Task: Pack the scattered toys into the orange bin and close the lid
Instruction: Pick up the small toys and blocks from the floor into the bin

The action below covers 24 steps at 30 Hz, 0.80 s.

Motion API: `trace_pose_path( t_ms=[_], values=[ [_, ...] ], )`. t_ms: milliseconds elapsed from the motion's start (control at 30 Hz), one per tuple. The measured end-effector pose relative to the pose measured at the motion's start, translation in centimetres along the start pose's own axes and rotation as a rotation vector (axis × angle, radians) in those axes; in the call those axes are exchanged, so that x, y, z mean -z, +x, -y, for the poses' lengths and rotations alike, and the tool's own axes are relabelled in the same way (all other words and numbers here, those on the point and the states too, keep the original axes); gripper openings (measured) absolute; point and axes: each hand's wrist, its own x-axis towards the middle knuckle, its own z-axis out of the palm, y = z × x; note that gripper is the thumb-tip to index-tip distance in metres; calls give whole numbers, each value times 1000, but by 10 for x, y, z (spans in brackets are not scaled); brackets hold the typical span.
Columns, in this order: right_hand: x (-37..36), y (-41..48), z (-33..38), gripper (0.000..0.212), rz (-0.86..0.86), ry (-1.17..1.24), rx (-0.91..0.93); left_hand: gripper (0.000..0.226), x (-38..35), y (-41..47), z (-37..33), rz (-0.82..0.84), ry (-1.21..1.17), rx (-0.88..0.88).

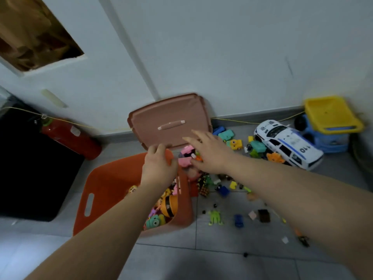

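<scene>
Tiled floor (171,257) under bin (101,184), toys (238,220)

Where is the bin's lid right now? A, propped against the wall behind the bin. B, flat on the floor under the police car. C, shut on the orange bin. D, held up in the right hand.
A: the lid stands tilted against the wall behind the open orange bin, handle facing out.

A red fire extinguisher (70,136) lies on the grey tiled floor (201,259) against a white wall (232,53), beside a black box (26,168).
</scene>
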Motion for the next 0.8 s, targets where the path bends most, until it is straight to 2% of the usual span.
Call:
trace_pose_path(
  t_ms=[233, 367, 467, 800],
  values=[
    [-21, -82, -71, 78, 221, -131, -176, 42, -47, -6, -54, 84, -22, -263],
    [-28, -136, -98, 75, 307, -202, -238, 49, -79, -17, -70, 181, -13, -317],
    [-35, -172, -120, 73, 304, -230, -345, 52, -107, -29, -73, 273, 57, -365],
    [-58, -244, -154, 91, 227, -164, -606, 61, -171, -74, -66, 603, 233, -368]
  ],
)
